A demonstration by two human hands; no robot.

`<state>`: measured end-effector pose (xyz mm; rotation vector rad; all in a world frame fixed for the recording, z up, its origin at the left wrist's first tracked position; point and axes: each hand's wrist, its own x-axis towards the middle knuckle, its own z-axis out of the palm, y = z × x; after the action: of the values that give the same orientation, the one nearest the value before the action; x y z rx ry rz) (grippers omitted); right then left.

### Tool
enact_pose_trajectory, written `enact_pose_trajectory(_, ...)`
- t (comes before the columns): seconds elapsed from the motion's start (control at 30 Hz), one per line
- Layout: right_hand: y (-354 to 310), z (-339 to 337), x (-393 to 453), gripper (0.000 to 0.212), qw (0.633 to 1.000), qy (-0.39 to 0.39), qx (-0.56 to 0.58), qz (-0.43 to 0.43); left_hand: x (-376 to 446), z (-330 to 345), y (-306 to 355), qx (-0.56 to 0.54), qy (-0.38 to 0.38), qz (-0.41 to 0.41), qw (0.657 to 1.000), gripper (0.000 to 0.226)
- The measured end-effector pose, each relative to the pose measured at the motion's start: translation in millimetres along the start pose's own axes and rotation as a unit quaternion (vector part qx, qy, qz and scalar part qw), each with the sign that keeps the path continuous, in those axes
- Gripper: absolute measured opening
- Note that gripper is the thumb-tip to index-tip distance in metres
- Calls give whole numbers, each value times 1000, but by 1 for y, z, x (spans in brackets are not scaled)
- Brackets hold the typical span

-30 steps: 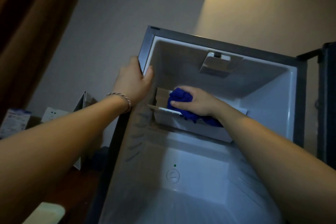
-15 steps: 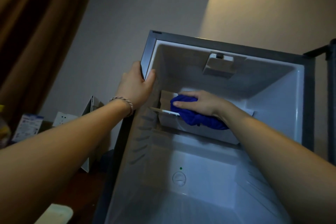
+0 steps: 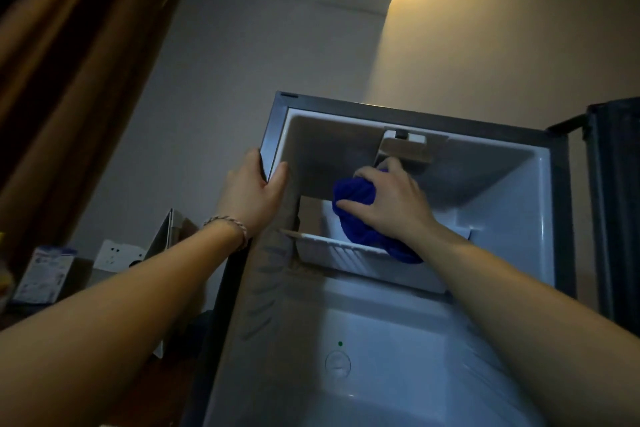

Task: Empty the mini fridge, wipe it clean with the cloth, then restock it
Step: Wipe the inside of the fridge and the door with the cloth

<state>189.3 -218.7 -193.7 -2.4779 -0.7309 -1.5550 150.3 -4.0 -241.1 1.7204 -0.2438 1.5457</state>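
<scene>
The bunched dark-blue fabric cloth (image 3: 360, 218) lies under the right hand (image 3: 388, 204), inside the upper section of the open grey-cased mini fridge with white plastic liner (image 3: 512, 218). The right fingers (image 3: 353, 205) are curled together over the top of the cloth and clamp it against the palm; the index finger lies across its upper face, and folds of fabric bulge out to the left of the fingertips. The remainder of the cloth trails down past the wrist side of the hand and hangs over the front edge of the white ribbed plastic tray (image 3: 346, 251). The long axis of the cloth runs from upper left, near the back wall, to lower right at the tray lip. The tray holds the lower part of the cloth; a pale box-like part (image 3: 310, 215) sits at its left end. The lower fridge compartment shows only a round control dial (image 3: 337, 363) and a green indicator dot (image 3: 340, 343). The left hand (image 3: 254, 198) grips the upper-left front edge of the fridge casing, fingers closed around the outside, thumb on the inner face. A braided bracelet (image 3: 228, 224) circles the left wrist.
</scene>
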Motion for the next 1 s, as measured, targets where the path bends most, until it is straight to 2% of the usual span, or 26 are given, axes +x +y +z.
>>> enact_pose_trajectory(0.07, 5, 8, -2, 58, 1000, 14, -14, -16, 0, -1, 0, 2, 4, 0, 1000, 28)
enact_pose_trajectory(0.13, 12, 17, 1, 56, 1000, 14, 25, -9, -2, -2, 2, 7, 3, 1, 1000, 27)
enact_pose_trajectory(0.27, 18, 28, 19, 63, 995, -47, 85, -3, -3, -2, 5, 8, -6, 5, 1000, 24)
enact_pose_trajectory(0.4, 15, 42, 33, 78, 991, -118, 42, -42, -1, -2, 1, 18, -9, 1, 1000, 26)
enact_pose_trajectory(0.5, 11, 44, 45, 78, 988, -141, -4, -69, 0, -1, -2, 18, -5, 2, 1000, 25)
enact_pose_trajectory(0.67, -2, 49, 60, 77, 984, -142, 2, -110, 1, 0, -5, 25, 2, 6, 1000, 25)
enact_pose_trajectory(0.8, -16, 61, 72, 63, 983, -135, 63, -110, 1, 1, -5, 29, 10, 14, 999, 26)
enact_pose_trajectory(1.0, -20, 67, 84, 74, 982, -150, 12, -117, 3, 1, -6, 43, 0, 9, 999, 31)
